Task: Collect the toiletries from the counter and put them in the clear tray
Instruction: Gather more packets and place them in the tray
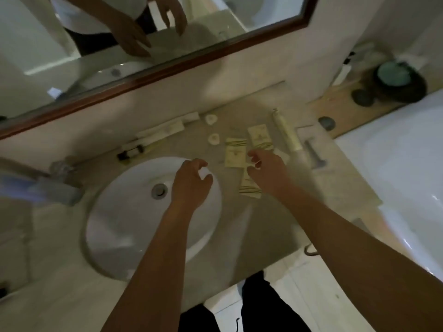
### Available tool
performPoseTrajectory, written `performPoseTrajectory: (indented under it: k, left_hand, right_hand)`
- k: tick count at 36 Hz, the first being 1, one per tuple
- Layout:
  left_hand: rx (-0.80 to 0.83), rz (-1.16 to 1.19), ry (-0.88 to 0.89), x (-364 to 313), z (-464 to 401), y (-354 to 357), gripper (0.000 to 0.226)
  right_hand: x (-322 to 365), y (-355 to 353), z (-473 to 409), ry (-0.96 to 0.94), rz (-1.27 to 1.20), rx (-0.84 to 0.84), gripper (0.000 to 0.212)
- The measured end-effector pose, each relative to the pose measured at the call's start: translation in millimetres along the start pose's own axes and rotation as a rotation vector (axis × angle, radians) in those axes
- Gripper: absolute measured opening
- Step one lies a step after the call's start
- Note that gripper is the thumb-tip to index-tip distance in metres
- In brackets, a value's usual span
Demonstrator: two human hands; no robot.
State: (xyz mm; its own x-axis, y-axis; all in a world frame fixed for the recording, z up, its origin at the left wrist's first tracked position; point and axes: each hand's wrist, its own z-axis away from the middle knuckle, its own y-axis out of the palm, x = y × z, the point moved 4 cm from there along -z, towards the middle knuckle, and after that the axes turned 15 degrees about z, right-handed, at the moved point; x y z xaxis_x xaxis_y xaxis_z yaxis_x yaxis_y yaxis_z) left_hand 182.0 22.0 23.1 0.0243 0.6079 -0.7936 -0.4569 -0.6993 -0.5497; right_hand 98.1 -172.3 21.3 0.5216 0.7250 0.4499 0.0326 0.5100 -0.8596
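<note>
Toiletries lie on the counter (239, 216): cream packets (236, 153) just beyond the right hand (266, 167), whose fingers curl half-closed, holding nothing I can make out. The left hand (191, 182), over the sink (124, 212), pinches something small and white.

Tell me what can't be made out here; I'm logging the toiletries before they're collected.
Head view only:
- Packet print: blurred, too small.
- Lower packet: partly hidden by right hand.
- White thing in left hand: fingers hide it; identity unclear.
- Clear tray: faint, outline uncertain.
</note>
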Motion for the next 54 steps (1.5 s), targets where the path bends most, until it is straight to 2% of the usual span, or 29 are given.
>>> performPoseTrajectory:
  k: [7,11,14,18,22,28,30,34,39,41,49,52,54]
  left_hand:
    - [0.155,-0.056,-0.13,-14,-29,91,0.054]
    - [0.165,-0.102,-0.198,-13,-38,122,0.078]
    - [0.163,-0.187,-0.198,-15,-38,138,0.087]
    - [0.119,-0.331,-0.168,-21,-35,153,0.088]
    - [0.081,-0.344,-0.17,-20,-34,160,0.083]
    - [0.039,-0.316,-0.185,-17,-33,164,0.082]
    - [0.036,-0.277,-0.186,-17,-33,164,0.079]
    - [0.036,-0.176,-0.178,-17,-31,163,0.064]
    - [-0.003,0.003,-0.167,-15,-26,145,0.04]
    - [-0.028,0.073,-0.185,-14,-22,129,0.035]
    - [-0.214,0.365,-0.25,13,4,27,0.038]
    - [-0.302,0.468,-0.288,33,25,-26,0.04]
    - [-0.365,0.463,-0.274,52,40,-63,0.045]
  right_hand:
    - [-98,1,-33,0.089,0.162,0.042,0.049]
    - [-123,14,-47,0.087,0.219,0.028,0.061]
    - [-131,22,-53,0.075,0.285,0.019,0.064]
    - [-134,28,-52,0.032,0.373,-0.044,0.065]
    - [-134,27,-55,0.031,0.407,-0.106,0.069]
    - [-135,26,-55,0.123,0.275,-0.017,0.088]
    - [-135,25,-54,0.146,0.19,0.017,0.081]
    - [-135,23,-50,0.173,0.137,0.04,0.052]
    - [-112,9,-44,0.147,0.052,0.05,0.019]
    - [-94,2,-41,0.124,-0.002,0.049,0.012]
    - [18,-1,-26,-0.018,-0.125,0.016,0.013]
    - [74,11,-14,-0.109,-0.131,0.031,0.018]
    - [112,24,-4,-0.149,-0.153,0.052,0.03]
